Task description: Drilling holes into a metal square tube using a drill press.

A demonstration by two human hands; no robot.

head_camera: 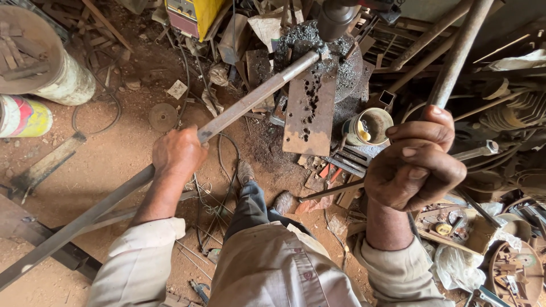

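Long flat steel bar (114, 199) runs diag. from lower left up to drill press head (336, 17), over perforated plate (310, 111). Left hand (178, 152) grip clamped on bar mid-length. Right hand (415, 165) grip clamped round rusty lever rod (458, 54). Small paint tin (372, 125) beside plate.

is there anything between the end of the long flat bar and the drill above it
Nothing visible. The left hand grips the long flat bar, whose far end lies on the drill table right under the drill. The right hand grips the lever. Only metal shavings lie around the bar's end.
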